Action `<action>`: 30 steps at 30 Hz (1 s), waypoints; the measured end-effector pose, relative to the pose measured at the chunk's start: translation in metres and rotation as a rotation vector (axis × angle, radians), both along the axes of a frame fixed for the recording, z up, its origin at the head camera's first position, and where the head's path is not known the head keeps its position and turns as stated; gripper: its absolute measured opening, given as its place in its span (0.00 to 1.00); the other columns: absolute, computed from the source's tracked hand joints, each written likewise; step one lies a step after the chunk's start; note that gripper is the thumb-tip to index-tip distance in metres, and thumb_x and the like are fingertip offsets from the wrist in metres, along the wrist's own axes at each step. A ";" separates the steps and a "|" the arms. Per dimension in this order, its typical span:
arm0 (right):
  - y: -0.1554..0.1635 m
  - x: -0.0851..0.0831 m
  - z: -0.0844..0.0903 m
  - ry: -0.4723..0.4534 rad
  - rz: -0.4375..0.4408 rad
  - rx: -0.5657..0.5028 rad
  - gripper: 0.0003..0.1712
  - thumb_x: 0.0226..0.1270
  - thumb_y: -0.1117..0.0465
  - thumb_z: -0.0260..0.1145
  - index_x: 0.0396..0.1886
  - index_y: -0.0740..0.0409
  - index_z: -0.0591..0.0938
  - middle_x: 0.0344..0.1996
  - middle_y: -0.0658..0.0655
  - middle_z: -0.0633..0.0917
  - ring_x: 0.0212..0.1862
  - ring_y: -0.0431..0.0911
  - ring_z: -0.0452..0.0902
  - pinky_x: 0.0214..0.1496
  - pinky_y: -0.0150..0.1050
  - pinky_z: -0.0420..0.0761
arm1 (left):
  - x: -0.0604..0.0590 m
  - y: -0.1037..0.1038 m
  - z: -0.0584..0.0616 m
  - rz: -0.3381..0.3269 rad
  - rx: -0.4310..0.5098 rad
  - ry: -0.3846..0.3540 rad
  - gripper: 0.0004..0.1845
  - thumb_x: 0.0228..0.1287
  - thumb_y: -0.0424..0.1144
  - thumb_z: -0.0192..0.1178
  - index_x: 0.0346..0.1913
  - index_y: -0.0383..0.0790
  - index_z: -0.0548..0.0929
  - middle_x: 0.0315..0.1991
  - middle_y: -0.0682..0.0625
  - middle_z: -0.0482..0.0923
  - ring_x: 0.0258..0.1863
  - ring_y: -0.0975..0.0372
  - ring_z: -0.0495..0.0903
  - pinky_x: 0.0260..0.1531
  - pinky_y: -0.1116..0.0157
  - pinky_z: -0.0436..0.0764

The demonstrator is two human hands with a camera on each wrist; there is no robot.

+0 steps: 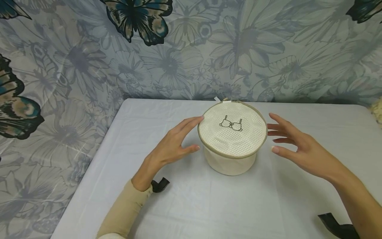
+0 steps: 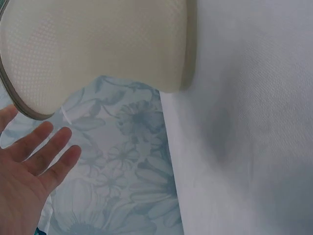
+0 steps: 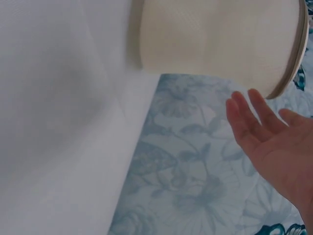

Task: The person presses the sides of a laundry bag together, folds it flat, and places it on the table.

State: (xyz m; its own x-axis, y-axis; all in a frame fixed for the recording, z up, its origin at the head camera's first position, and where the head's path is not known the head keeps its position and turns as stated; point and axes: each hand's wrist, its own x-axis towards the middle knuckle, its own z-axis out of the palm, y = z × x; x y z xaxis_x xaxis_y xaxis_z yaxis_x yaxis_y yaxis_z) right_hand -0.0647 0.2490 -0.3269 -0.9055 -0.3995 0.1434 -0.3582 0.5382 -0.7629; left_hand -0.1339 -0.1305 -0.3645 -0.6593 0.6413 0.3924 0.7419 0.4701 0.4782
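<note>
A round cream mesh laundry case [image 1: 232, 136] with a bra drawing on its zipped lid stands upright on the white table [image 1: 191, 205]. My left hand [image 1: 179, 141] is spread open at its left side, fingertips at the lid's rim, thumb beside the wall. My right hand [image 1: 287, 141] hovers open just right of it, apart from the fabric. In the left wrist view the case [image 2: 98, 49] fills the top, with the open palm [image 2: 29, 171] below. The right wrist view shows the case [image 3: 215, 39] above straight fingers [image 3: 249, 122].
A floral, butterfly-print cloth [image 1: 89, 59] hangs behind the table and drapes down at its left. Black wrist straps [image 1: 159, 185] show at both forearms. A pale fluffy object [image 1: 377, 111] sits at the far right edge.
</note>
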 end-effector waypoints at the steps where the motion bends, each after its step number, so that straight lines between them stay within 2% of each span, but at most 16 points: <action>1: 0.000 0.000 0.000 -0.001 0.006 0.000 0.51 0.67 0.70 0.67 0.81 0.39 0.52 0.67 0.43 0.72 0.61 0.32 0.72 0.52 0.19 0.71 | 0.000 0.001 0.000 -0.006 0.012 0.002 0.45 0.65 0.74 0.43 0.79 0.54 0.57 0.74 0.54 0.61 0.71 0.60 0.63 0.68 0.57 0.67; 6: -0.002 -0.002 -0.001 -0.010 0.037 -0.008 0.50 0.67 0.69 0.66 0.81 0.40 0.51 0.66 0.49 0.72 0.60 0.30 0.71 0.51 0.20 0.73 | -0.001 0.006 0.002 -0.035 0.063 0.004 0.42 0.67 0.72 0.46 0.76 0.51 0.62 0.72 0.52 0.64 0.70 0.60 0.65 0.68 0.59 0.67; 12: -0.006 -0.004 -0.001 -0.038 0.029 -0.003 0.49 0.69 0.68 0.66 0.81 0.38 0.52 0.66 0.57 0.72 0.59 0.29 0.70 0.50 0.22 0.75 | -0.001 0.010 0.002 -0.035 0.064 -0.006 0.41 0.68 0.70 0.48 0.75 0.50 0.64 0.72 0.49 0.64 0.70 0.58 0.66 0.67 0.57 0.68; 20: -0.011 -0.006 -0.003 -0.040 0.019 0.011 0.49 0.69 0.65 0.67 0.80 0.37 0.52 0.64 0.59 0.73 0.56 0.28 0.71 0.47 0.25 0.78 | 0.001 0.016 -0.003 -0.014 0.080 -0.016 0.45 0.66 0.74 0.41 0.76 0.47 0.62 0.71 0.46 0.64 0.70 0.56 0.66 0.67 0.56 0.69; 25: -0.011 -0.007 -0.005 -0.018 0.008 0.048 0.49 0.67 0.63 0.69 0.80 0.38 0.53 0.69 0.58 0.70 0.56 0.25 0.69 0.44 0.29 0.80 | 0.003 0.020 -0.003 -0.008 0.080 -0.023 0.46 0.66 0.75 0.41 0.77 0.46 0.61 0.72 0.46 0.63 0.70 0.56 0.66 0.67 0.56 0.69; 30: -0.010 -0.006 -0.009 0.024 0.003 0.051 0.50 0.65 0.65 0.71 0.80 0.41 0.55 0.69 0.58 0.70 0.56 0.22 0.69 0.44 0.26 0.80 | 0.004 0.023 -0.003 -0.010 0.083 -0.053 0.47 0.65 0.75 0.41 0.77 0.46 0.59 0.72 0.46 0.62 0.68 0.57 0.67 0.64 0.60 0.72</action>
State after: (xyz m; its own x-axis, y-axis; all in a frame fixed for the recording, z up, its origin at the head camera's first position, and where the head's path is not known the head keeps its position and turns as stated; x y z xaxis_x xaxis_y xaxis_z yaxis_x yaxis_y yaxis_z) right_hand -0.0711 0.2390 -0.3358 -0.9007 -0.4096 0.1449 -0.3781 0.5747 -0.7258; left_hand -0.1302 -0.1071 -0.3674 -0.6743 0.6147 0.4093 0.7190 0.4201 0.5537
